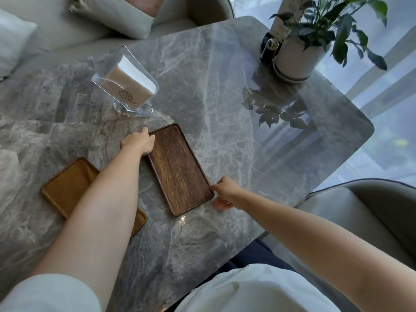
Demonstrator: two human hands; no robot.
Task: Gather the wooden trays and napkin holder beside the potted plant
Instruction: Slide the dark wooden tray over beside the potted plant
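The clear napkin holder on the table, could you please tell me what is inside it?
The napkin holder holds a stack of napkins, beige faces with white edges, seen through its clear walls. How many there are, and the stack's far side, cannot be seen.

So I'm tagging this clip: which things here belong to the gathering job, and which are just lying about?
Job: dark wooden tray, light wooden tray, napkin holder, potted plant.
Lying about: cushions, black object by the pot, card in the pot.
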